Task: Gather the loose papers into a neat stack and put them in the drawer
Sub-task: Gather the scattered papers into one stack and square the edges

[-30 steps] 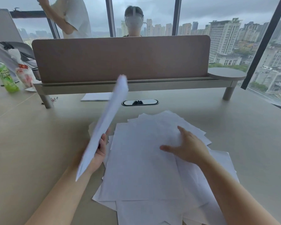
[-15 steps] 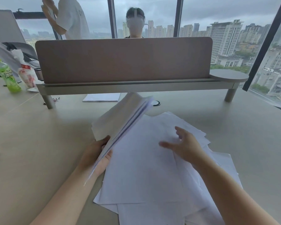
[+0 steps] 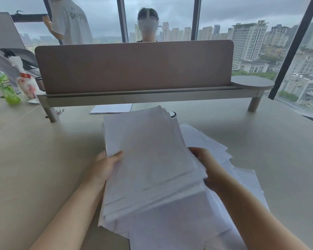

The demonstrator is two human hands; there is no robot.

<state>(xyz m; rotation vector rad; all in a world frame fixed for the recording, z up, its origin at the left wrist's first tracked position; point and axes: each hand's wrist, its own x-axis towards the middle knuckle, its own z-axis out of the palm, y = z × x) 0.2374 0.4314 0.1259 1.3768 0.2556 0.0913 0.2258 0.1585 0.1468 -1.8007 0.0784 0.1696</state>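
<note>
Both hands, left hand (image 3: 105,165) and right hand (image 3: 204,168), gripped the floppy, slippery paper bundle (image 3: 148,159) by its side edges, likeliest to fan.

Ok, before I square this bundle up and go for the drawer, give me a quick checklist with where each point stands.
1. Left hand grips the held bundle at its left edge, thumb on top: ok.
2. Right hand holds the bundle's right edge: ok.
3. Bundle edges aligned: not ok, the sheets fan out at the far and near ends.
4. All papers gathered: not ok, loose sheets lie spread on the desk beneath and to the right.
5. Separate sheet under the divider shelf collected: not ok.
6. Drawer located and open: cannot tell, no drawer in view.
</note>
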